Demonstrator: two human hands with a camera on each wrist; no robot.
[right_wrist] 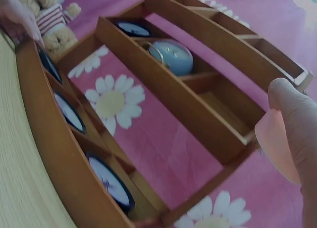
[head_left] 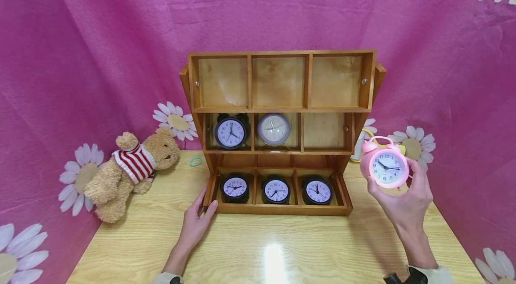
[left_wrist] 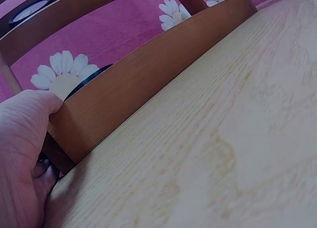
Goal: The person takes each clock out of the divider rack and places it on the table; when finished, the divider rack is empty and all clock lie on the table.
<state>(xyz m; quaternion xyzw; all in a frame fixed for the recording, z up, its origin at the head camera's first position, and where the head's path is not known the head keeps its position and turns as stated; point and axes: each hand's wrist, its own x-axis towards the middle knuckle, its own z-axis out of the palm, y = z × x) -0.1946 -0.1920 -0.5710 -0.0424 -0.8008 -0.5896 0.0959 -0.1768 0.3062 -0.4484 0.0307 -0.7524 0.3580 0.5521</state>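
Note:
In the head view my right hand (head_left: 405,199) holds a pink twin-bell alarm clock (head_left: 387,168) in the air, right of the shelf, its face toward me. The right wrist view shows the thumb against the pink clock (right_wrist: 277,144). My left hand (head_left: 196,223) grips the lower left corner of a three-tier wooden shelf (head_left: 282,209), thumb on the front edge. Three black alarm clocks, such as the middle one (head_left: 276,190), fill the bottom tier. On the middle tier, a black alarm clock (head_left: 230,133) sits left and a lavender clock (head_left: 273,129) centre. Its right compartment and the top tier hold nothing.
A teddy bear (head_left: 133,169) in a striped sweater leans at the left. A teal ring (head_left: 195,161) lies on the table (head_left: 242,248) beside the shelf. Something with a yellow rim (head_left: 358,149) stands partly hidden behind the shelf's right side. A pink flowered cloth (head_left: 101,51) hangs around.

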